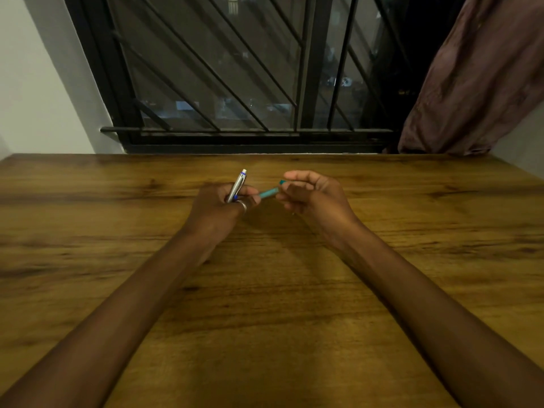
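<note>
Mid-step, pen parts: your left hand point(219, 206) grips a silver metal click pen point(239, 184), your right hand point(312, 195) pinches a slim teal plastic tube point(269, 192) bridging both hands; next, probably steady axial alignment.

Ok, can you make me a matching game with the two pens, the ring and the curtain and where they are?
Things: 1 silver pen; 2 teal pen; 3 ring; 4 curtain.
Places: A beside the window; B on a finger of the left hand; C sticking up from the left hand; D between left hand and right hand.
Pairs: 1-C; 2-D; 3-B; 4-A.
</note>
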